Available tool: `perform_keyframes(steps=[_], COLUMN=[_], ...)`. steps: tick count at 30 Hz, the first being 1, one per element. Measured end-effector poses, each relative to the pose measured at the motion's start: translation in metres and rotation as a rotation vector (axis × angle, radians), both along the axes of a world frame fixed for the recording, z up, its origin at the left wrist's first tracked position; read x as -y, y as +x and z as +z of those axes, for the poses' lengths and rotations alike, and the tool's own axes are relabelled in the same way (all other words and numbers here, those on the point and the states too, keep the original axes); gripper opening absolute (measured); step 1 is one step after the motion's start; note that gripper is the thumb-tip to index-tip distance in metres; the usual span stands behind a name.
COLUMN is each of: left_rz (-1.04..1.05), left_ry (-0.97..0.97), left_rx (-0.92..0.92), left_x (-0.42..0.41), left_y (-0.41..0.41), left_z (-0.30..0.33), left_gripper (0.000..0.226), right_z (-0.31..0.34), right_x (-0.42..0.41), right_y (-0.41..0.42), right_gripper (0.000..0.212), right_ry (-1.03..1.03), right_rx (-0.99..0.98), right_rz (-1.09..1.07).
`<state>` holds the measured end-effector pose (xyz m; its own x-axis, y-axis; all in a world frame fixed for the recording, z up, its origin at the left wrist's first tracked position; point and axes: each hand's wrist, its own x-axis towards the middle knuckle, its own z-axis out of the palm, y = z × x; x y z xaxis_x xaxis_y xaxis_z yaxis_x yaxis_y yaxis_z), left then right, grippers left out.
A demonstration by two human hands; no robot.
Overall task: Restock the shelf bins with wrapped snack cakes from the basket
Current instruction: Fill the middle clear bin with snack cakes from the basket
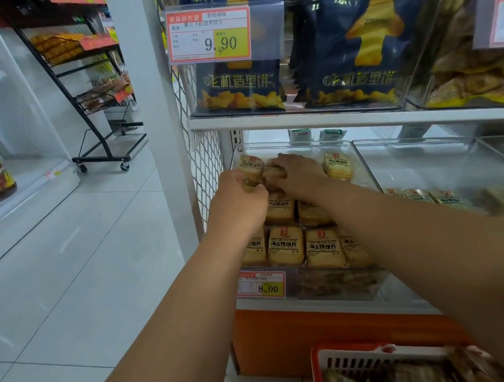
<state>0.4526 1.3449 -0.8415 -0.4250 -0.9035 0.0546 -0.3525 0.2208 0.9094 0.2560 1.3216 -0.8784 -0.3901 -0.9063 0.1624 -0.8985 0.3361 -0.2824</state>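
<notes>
A clear plastic shelf bin [365, 164] on the lower shelf holds several yellow wrapped snack cakes [286, 245] in rows. Both my arms reach into its back left corner. My left hand [240, 197] grips a wrapped cake [250, 167] standing at the far left. My right hand [297, 171] lies over another wrapped cake [270, 172] beside it, fingers curled round it. One more cake [338, 166] stands at the back right of the bin. The red and white basket [353, 357] with more wrapped cakes sits on the floor at the bottom right.
A second clear bin [431, 162] to the right has a few cakes [445, 198] along its front. Dark blue snack bags [354, 51] fill the shelf above. A white pillar [151, 108] and mesh panel stand left of the shelf. A black wheeled rack [90, 99] stands across the aisle.
</notes>
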Motion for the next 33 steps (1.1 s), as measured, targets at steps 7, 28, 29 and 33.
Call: perform_keyframes(steps=[7, 28, 29, 33], left_rz=[-0.005, -0.606, -0.674, -0.846], left_ry=[-0.046, -0.355, -0.326, -0.305], left_rx=[-0.001, 0.226, 0.261, 0.489], left_x=[-0.002, -0.17, -0.183, -0.217], left_y=[-0.001, 0.003, 0.003, 0.0], left_z=[0.0, -0.036, -0.045, -0.095], left_gripper=[0.021, 0.012, 0.016, 0.018], right_z=[0.004, -0.025, -0.032, -0.061], right_x=[-0.013, -0.332, -0.352, -0.417], right_y=[0.0, 0.067, 0.064, 0.04], right_gripper=[0.057, 0.012, 0.012, 0.035], right_ry=[0.043, 0.259, 0.414, 0.868], right_rx=[-0.075, 0.383, 0.343, 0.255], right_rz=[0.047, 0.016, 0.024, 0.009])
